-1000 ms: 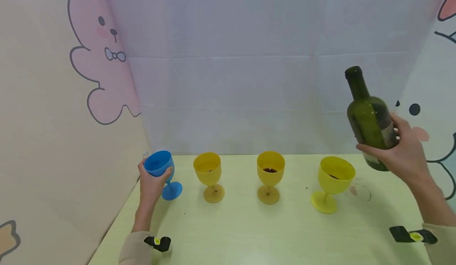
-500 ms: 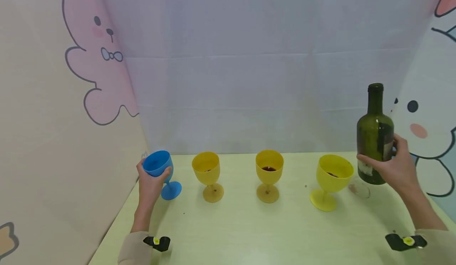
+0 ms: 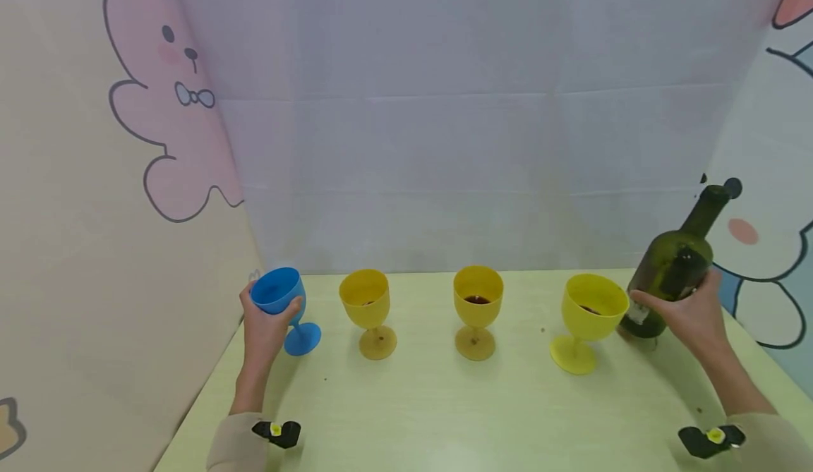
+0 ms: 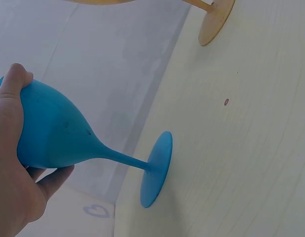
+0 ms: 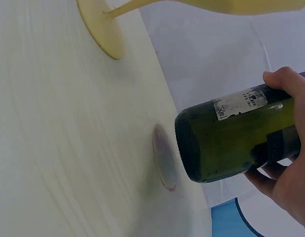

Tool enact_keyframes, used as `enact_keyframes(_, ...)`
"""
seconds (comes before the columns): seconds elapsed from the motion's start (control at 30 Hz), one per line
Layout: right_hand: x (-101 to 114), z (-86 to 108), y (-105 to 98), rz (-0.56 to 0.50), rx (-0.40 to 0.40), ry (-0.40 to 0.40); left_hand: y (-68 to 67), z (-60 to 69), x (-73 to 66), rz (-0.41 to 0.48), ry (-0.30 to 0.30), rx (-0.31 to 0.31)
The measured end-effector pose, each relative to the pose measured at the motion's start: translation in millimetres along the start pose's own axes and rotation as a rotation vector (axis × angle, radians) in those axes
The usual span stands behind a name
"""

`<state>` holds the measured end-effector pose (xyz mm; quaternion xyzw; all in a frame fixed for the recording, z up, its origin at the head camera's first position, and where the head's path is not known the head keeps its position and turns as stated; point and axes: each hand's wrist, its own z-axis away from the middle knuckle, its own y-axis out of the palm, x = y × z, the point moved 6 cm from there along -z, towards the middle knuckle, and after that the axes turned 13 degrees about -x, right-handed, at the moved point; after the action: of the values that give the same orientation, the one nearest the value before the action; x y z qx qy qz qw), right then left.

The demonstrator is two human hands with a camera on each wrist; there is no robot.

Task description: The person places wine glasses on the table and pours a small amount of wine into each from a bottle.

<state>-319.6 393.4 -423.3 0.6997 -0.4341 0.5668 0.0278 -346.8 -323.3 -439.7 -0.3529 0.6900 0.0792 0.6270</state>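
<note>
At the table's left side my left hand grips the bowl of a blue goblet, thumb on one side and fingers on the other. Its round foot is at the tabletop; whether it touches is hard to tell. My right hand holds a green glass wine bottle round its body, the neck leaning right. In the right wrist view the bottle's base hangs just above a reddish ring stain. Close to the bottle's left stands a bright yellow goblet with dark liquid inside.
Two darker yellow goblets, a left one and a middle one, stand along the pale table; dark liquid shows in both. A white cloth hangs behind, and printed walls close off both sides.
My right hand has lowered the bottle toward the tabletop, and its neck has swung from leaning left, through upright, to leaning right. My left hand still holds the blue goblet in place.
</note>
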Motion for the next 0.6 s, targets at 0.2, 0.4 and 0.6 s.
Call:
enact_keyframes(0.2, -5.0, 4.6, 0.7, -0.009, 0.009, -0.019, 0.3, 0.3, 0.3, -0.001, 0.006, -0.005)
enact_keyframes(0.4, -12.9, 8.8, 1.0, 0.003, 0.012, 0.001, 0.7, -0.5, 1.2, 0.001, 0.006, -0.003)
enact_keyframes(0.6, -16.1, 10.9, 1.5, 0.019, 0.026, -0.016, 0.5, -1.4, 1.5, 0.000, 0.003, 0.001)
